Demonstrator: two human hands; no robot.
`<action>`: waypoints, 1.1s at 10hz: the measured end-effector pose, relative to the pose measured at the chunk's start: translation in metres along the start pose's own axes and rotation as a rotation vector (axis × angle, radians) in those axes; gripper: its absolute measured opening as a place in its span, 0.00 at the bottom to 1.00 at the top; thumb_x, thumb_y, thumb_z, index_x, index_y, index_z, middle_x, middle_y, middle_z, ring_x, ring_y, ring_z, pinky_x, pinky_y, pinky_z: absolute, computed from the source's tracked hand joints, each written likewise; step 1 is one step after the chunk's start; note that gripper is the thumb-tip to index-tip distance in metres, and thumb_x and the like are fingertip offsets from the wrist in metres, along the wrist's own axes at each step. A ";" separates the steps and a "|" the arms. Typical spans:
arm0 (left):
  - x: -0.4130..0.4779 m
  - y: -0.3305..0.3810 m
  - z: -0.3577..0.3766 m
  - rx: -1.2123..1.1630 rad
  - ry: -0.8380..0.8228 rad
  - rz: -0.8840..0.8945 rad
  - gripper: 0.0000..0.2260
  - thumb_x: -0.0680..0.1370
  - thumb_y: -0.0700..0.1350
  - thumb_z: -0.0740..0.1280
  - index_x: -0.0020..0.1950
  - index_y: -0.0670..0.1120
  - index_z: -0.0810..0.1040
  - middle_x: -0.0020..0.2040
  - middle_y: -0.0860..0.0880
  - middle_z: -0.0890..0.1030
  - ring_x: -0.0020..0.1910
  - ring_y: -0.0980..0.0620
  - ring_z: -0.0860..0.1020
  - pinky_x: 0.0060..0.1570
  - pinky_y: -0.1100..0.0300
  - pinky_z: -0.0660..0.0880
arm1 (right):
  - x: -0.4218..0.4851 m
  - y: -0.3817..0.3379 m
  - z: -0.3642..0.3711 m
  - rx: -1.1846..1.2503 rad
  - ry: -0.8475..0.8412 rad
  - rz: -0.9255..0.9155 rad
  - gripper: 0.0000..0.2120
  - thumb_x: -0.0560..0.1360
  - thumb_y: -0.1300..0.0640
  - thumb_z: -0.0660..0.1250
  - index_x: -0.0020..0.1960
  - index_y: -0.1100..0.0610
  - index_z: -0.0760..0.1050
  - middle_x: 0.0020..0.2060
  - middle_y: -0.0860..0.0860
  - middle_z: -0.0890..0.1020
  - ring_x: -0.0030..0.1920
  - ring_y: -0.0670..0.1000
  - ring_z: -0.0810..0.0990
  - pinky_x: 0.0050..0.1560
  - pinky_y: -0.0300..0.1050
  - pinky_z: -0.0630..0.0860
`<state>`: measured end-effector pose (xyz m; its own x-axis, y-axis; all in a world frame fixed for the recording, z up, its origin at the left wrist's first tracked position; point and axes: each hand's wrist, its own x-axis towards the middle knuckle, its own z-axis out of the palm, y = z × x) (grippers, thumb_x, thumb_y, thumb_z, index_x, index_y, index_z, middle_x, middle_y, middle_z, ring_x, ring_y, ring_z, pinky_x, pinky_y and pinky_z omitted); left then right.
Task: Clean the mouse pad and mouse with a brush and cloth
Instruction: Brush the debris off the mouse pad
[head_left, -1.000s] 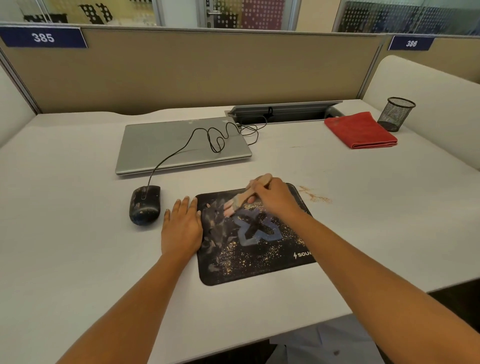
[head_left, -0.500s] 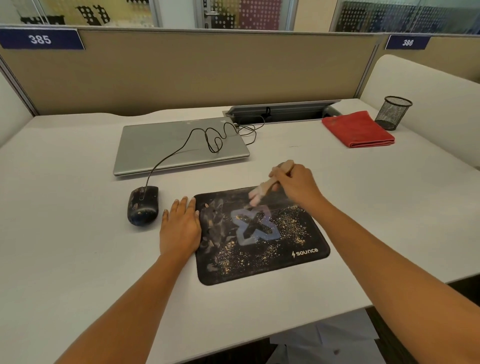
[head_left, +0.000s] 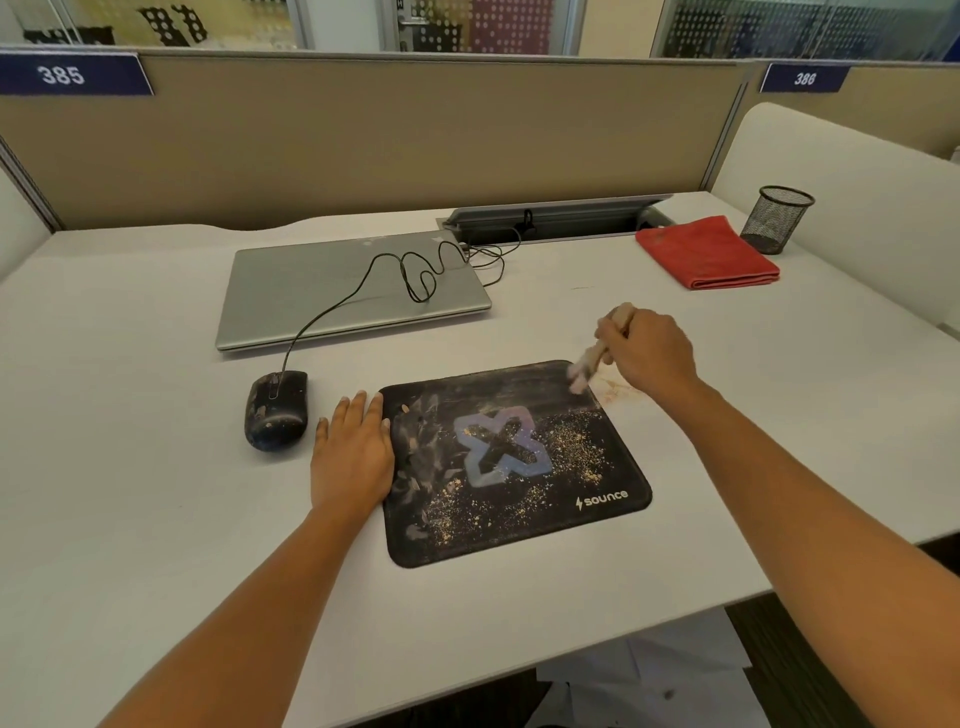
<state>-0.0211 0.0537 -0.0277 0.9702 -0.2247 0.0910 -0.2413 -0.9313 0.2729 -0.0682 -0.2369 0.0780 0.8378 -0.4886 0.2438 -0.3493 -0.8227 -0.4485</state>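
The black mouse pad (head_left: 511, 535) is shown lying flat near the front edge of the white tabletop (head_left: 130, 467), with a pale blue X printed at its centre and the word "sounce" in its near right corner. Yellowish crumbs are scattered over its middle and right parts, and grey smears are seen along its left side; the far strip appears largely free of crumbs. The brush (head_left: 586, 365), blurred by motion, is held with its bristles at the far right corner of the pad, its wooden handle enclosed by the curled fingers of the right hand (head_left: 649, 353). A small patch of crumbs (head_left: 618, 387) is seen on the tabletop just beside that corner. The left hand (head_left: 353, 452) is laid flat with its fingers straight, palm down on the tabletop and touching the pad's left edge. The black mouse (head_left: 277, 410), flecked with dirt, is placed just left of that hand, apart from the pad. Its cable (head_left: 415, 270) is looped across the lid of a closed silver laptop (head_left: 337, 291) and led to an open cable hatch (head_left: 550, 218) at the back. A folded red cloth (head_left: 706, 254) is shown at the far right, well apart from both hands, with a black mesh pen cup (head_left: 776, 221) just beside it. A beige partition (head_left: 363, 140) bearing the labels 385 and 386 is seen behind.
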 end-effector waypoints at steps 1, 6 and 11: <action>0.001 0.001 0.000 -0.001 -0.004 0.001 0.21 0.82 0.49 0.46 0.76 0.47 0.54 0.76 0.47 0.56 0.76 0.48 0.52 0.74 0.51 0.47 | -0.002 0.000 0.004 0.262 -0.201 0.039 0.16 0.79 0.50 0.58 0.51 0.58 0.80 0.42 0.57 0.83 0.32 0.48 0.72 0.32 0.42 0.65; 0.000 0.001 -0.001 -0.002 -0.002 0.000 0.22 0.82 0.49 0.46 0.76 0.47 0.54 0.76 0.47 0.56 0.76 0.48 0.52 0.74 0.51 0.47 | -0.004 0.007 0.002 -0.034 -0.053 0.042 0.17 0.79 0.50 0.56 0.49 0.60 0.79 0.44 0.57 0.83 0.43 0.55 0.78 0.39 0.43 0.67; 0.000 0.002 -0.001 0.007 0.002 0.000 0.21 0.82 0.50 0.46 0.76 0.47 0.54 0.76 0.47 0.56 0.76 0.48 0.52 0.74 0.51 0.47 | -0.044 -0.072 0.053 0.696 -0.414 -0.027 0.14 0.80 0.55 0.57 0.49 0.62 0.78 0.40 0.60 0.83 0.40 0.56 0.82 0.51 0.54 0.79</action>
<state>-0.0218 0.0525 -0.0266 0.9702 -0.2237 0.0931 -0.2407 -0.9334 0.2660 -0.0581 -0.1407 0.0543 0.9773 -0.2114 -0.0148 -0.0996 -0.3968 -0.9125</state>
